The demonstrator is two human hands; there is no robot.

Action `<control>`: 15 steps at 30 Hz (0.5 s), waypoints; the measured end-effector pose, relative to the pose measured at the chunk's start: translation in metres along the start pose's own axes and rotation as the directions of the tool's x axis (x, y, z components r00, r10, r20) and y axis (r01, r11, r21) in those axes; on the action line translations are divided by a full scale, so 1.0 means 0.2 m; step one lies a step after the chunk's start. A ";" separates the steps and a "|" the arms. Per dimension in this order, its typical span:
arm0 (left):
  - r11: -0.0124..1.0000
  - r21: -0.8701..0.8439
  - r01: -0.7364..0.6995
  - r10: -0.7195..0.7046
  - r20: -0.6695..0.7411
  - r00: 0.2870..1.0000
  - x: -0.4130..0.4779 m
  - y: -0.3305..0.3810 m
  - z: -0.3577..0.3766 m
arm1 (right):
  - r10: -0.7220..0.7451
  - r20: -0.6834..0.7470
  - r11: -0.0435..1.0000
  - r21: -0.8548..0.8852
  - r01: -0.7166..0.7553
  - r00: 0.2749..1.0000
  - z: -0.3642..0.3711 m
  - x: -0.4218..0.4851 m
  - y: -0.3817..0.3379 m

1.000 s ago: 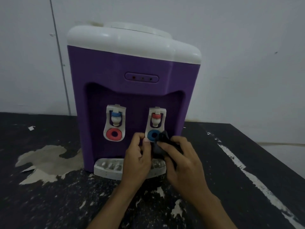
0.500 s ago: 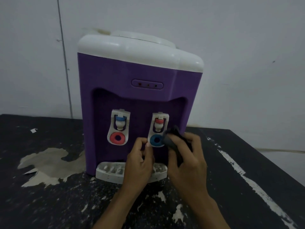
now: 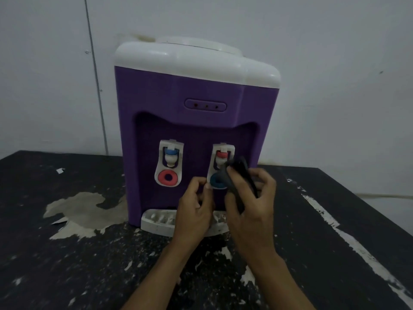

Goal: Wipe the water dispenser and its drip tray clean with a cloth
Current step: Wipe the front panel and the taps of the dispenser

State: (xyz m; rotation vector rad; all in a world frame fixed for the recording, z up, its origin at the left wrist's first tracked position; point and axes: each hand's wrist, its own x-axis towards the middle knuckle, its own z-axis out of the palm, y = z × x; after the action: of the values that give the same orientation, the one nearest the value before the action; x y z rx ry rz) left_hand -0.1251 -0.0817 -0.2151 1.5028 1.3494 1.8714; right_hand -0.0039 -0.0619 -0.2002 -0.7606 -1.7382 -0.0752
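Boxy purple plastic dispenser [image 3: 178, 104], crumpled cloth [image 3: 240, 175]

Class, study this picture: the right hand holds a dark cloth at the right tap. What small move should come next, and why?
Probably rub the cloth down over the blue ring: the right hand already presses it against the right tap, and the left hand steadies that tap's lower edge.

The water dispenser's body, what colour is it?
Purple, under a white top; the water dispenser shows clearly in the head view.
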 end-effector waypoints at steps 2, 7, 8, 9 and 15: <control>1.000 0.016 -0.011 0.011 -0.011 1.000 0.00 0.00 0.00 | 0.014 0.011 1.000 -0.012 -0.013 1.000 0.00 0.03 0.02; 0.998 0.049 -0.024 0.025 -0.028 0.999 0.00 -0.02 0.00 | 0.028 0.214 0.986 -0.164 0.008 0.976 0.00 -0.11 0.08; 0.998 0.055 -0.026 0.027 -0.028 0.999 0.00 -0.02 0.00 | 0.038 0.224 0.988 -0.156 -0.003 0.974 -0.02 -0.12 0.08; 0.998 0.060 -0.030 0.031 -0.028 0.999 0.00 -0.02 0.00 | 0.053 0.217 0.990 -0.140 -0.023 0.975 -0.03 -0.12 0.06; 0.999 0.028 -0.041 0.042 -0.020 0.999 0.00 -0.01 -0.01 | 0.028 -0.013 0.997 -0.070 -0.028 1.000 -0.03 0.17 -0.08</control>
State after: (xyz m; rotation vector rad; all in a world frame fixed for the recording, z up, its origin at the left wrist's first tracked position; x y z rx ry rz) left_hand -0.1267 -0.0817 -0.2180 1.5405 1.3684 1.9060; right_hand -0.0103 -0.0625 -0.1629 -0.8345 -1.7207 -0.1222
